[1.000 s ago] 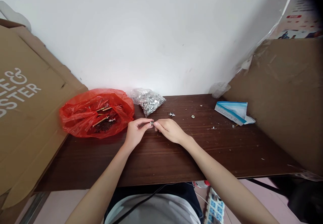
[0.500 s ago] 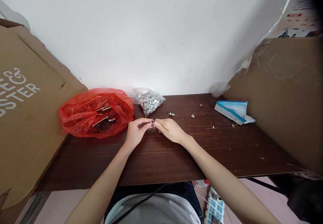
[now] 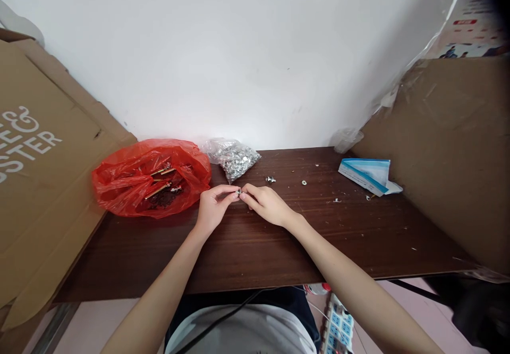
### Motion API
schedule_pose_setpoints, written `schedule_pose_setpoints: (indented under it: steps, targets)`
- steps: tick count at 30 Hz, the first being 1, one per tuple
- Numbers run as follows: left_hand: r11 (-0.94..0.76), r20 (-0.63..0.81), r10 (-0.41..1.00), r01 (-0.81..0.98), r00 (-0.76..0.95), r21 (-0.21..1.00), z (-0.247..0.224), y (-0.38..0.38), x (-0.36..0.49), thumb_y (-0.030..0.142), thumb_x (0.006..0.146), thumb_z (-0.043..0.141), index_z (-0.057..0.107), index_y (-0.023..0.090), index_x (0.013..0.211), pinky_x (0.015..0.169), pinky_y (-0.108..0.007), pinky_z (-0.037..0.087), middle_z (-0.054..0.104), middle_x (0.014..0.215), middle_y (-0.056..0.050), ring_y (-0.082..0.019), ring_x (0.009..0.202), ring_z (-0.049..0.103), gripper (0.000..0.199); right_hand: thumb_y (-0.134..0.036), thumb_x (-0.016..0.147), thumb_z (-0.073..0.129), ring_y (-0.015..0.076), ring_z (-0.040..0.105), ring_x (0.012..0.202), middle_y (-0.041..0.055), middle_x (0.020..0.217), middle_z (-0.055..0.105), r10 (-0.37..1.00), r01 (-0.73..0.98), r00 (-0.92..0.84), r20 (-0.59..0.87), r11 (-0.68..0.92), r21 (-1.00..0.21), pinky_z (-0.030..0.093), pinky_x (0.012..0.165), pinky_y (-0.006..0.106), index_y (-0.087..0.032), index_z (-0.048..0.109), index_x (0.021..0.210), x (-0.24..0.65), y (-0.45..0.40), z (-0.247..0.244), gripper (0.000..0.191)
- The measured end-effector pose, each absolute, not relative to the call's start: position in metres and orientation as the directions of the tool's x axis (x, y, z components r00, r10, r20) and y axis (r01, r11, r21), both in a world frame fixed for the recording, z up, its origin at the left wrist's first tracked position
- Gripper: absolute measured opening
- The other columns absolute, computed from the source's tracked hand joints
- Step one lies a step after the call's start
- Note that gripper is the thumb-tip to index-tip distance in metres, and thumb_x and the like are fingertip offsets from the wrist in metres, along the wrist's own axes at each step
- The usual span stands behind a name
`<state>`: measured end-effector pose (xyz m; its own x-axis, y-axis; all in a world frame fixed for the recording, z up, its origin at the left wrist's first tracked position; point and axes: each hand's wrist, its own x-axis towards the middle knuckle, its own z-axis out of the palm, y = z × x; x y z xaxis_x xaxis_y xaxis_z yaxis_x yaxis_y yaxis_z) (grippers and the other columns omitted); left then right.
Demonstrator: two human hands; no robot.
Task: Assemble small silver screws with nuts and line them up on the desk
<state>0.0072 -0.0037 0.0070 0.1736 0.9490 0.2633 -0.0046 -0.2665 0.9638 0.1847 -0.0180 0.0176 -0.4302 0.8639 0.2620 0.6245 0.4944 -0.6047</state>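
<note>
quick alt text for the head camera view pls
A person's left hand and right hand meet at a small metal part over a dark brown table. Behind lies a clear bag of silvery pieces, with a red plastic bag to its left and a blue and white packet farther right.

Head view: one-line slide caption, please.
Left hand and right hand meet at a small metal part over a brown table, near a red plastic bag.

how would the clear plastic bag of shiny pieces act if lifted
The clear plastic bag would probably sag and shift shape, since its thin film is wrinkled. It is likely heavy for its size, being packed with metallic-looking pieces. Its glossy surface may also feel slightly slippery.
</note>
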Motion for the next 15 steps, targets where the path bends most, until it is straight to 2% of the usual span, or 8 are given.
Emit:
schedule_pose_setpoints:
  steps: [5, 8, 12, 15]
  targets:
    - [-0.249, 0.250, 0.953, -0.030, 0.168, 0.968, 0.0072, -0.0044, 0.0086, 0.028, 0.068, 0.076, 0.074, 0.013, 0.085, 0.078, -0.038, 0.060, 0.074, 0.085, -0.008, -0.022, 0.076, 0.071, 0.023, -0.036, 0.099, 0.033, 0.0139, 0.056, 0.062, 0.0008, 0.069, 0.061, 0.866, 0.636, -0.430, 0.257, 0.492, -0.595, 0.037, 0.060, 0.024, -0.020, 0.052, 0.084, 0.1842, -0.0176, 0.0175, 0.030]
    - [-0.279, 0.272, 0.946, 0.015, 0.174, 0.960, 0.0082, -0.0039, 0.0081, 0.028, 0.069, 0.075, 0.074, 0.014, 0.085, 0.078, -0.037, 0.059, 0.075, 0.085, -0.008, -0.022, 0.077, 0.071, 0.022, -0.037, 0.099, 0.030, 0.0135, 0.055, 0.062, 0.0007, 0.068, 0.060, 0.867, 0.632, -0.429, 0.254, 0.489, -0.602, 0.036, 0.061, 0.024, -0.019, 0.051, 0.080, 0.1842, -0.0174, 0.0166, 0.033]
    - [-0.328, 0.312, 0.935, 0.078, 0.166, 0.941, 0.0094, -0.0028, 0.0062, 0.028, 0.071, 0.073, 0.075, 0.015, 0.086, 0.081, -0.036, 0.057, 0.074, 0.089, -0.009, -0.023, 0.083, 0.070, 0.020, -0.038, 0.095, 0.045, 0.0130, 0.054, 0.058, -0.0019, 0.067, 0.060, 0.863, 0.625, -0.430, 0.267, 0.497, -0.602, 0.033, 0.057, 0.023, -0.020, 0.052, 0.093, 0.1844, -0.0177, 0.0152, 0.020]
    - [-0.320, 0.307, 0.939, 0.068, 0.155, 0.945, 0.0096, -0.0025, 0.0053, 0.028, 0.072, 0.072, 0.074, 0.015, 0.086, 0.081, -0.036, 0.057, 0.074, 0.090, -0.008, -0.022, 0.083, 0.070, 0.019, -0.037, 0.096, 0.041, 0.0128, 0.053, 0.058, -0.0009, 0.067, 0.060, 0.853, 0.641, -0.447, 0.271, 0.517, -0.567, 0.032, 0.057, 0.024, -0.020, 0.053, 0.085, 0.1844, -0.0179, 0.0145, 0.024]
